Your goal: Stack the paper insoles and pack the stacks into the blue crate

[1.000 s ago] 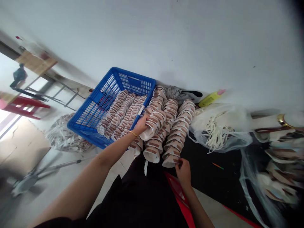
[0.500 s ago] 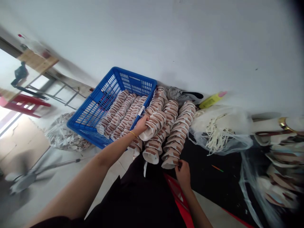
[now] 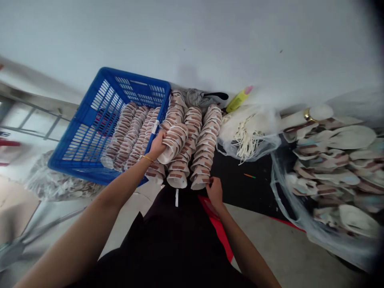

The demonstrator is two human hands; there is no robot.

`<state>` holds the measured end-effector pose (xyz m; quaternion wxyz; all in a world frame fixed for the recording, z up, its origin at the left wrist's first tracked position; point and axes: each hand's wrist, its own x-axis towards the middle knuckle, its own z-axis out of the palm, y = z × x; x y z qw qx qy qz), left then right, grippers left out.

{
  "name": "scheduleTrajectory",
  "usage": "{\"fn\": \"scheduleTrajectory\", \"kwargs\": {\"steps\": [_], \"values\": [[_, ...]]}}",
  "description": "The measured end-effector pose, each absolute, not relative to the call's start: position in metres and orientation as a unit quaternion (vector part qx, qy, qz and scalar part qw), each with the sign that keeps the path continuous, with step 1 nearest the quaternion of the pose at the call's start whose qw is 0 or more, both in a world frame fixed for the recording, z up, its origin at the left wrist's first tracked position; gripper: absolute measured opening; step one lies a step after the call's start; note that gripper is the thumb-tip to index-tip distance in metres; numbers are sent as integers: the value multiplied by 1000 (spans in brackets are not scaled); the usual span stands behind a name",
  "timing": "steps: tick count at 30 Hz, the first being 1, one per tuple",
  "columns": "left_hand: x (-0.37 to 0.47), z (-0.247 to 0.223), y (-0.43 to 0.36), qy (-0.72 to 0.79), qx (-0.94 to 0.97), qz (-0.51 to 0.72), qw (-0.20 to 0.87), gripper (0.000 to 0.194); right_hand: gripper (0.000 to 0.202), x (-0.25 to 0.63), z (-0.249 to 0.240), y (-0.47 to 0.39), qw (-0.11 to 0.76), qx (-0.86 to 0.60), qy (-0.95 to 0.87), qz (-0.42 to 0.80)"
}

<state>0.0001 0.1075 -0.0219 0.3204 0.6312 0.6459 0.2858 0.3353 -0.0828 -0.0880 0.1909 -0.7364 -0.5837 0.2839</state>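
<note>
Three long rows of nested, curved white-and-brown pieces, perhaps shoe uppers, lie on the black table [image 3: 237,180]. My left hand [image 3: 157,146] is closed on a short stack of these pieces [image 3: 174,142], held above the left and middle rows. At the near end of the right row [image 3: 207,146], my right hand [image 3: 215,191] has its thumb and fingers pinched on the edge of the nearest piece. Beside my left forearm stands a blue plastic basket [image 3: 99,170] with several similar rows inside.
A clear plastic bag [image 3: 267,148] holds cream strips, with a yellow bottle-like object [image 3: 238,99] behind it. Many loose pieces [image 3: 333,160] are heaped at the right. A small pencil-like stick [image 3: 249,175] lies on the table. A filled bag [image 3: 57,180] sits on the floor at left.
The view has swung to the right, so the basket and rows appear farther left and more of the right-hand heap shows. Both hands keep their holds on the pieces.
</note>
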Motion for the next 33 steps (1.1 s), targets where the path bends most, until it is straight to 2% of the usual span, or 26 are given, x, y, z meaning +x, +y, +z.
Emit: {"fn": "scheduleTrajectory", "kwargs": {"steps": [8, 28, 33], "values": [[-1, -26, 110, 645, 636, 288, 311, 23, 7, 327, -86, -78, 188, -746, -580, 270], [0, -21, 112, 644, 628, 293, 325, 26, 20, 325, -89, -60, 249, -698, -612, 276], [0, -20, 111, 635, 633, 299, 326, 25, 17, 324, -93, -53, 273, -701, -597, 279]]}}
